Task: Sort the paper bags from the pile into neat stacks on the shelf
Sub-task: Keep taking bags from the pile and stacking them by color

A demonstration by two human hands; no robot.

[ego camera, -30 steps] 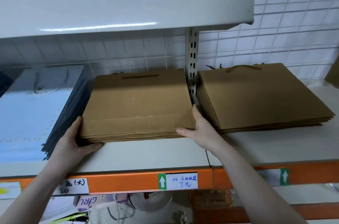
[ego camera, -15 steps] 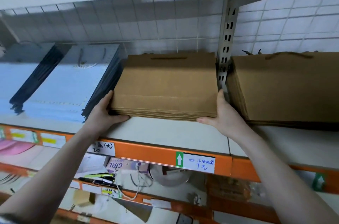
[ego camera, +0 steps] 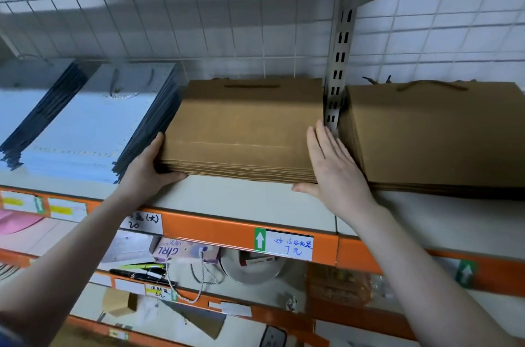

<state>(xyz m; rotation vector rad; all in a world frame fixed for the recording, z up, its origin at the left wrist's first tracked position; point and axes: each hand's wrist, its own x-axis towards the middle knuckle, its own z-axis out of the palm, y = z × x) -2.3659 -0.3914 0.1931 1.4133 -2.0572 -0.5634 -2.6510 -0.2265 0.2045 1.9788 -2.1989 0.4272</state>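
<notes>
The stack of brown paper bags (ego camera: 241, 130) lies flat on the shelf (ego camera: 241, 201), right between the two hands. The left hand (ego camera: 145, 167) holds the stack's near left corner. Its thumb lies along the front edge at the bottom and its fingers curl up the left side. The right hand (ego camera: 332, 164) is flat with straight fingers. It presses against the stack's right side near the front corner, and its thumb touches the shelf under the front edge.

The bags are plain brown and folded flat. Many thin edges show in layers along the front. The top bag has a fold line running across it near the front. A brown handle (ego camera: 251, 86) lies flat at the far end.

The handle end points to the back wire wall (ego camera: 159, 22), and the folded bottoms point to the person. The stack is wider from left to right than from front to back.

Just to the right, past a metal post (ego camera: 336, 62), sits another brown stack (ego camera: 431, 133). To the left lie blue bags (ego camera: 82, 130), close beside the brown ones.
</notes>
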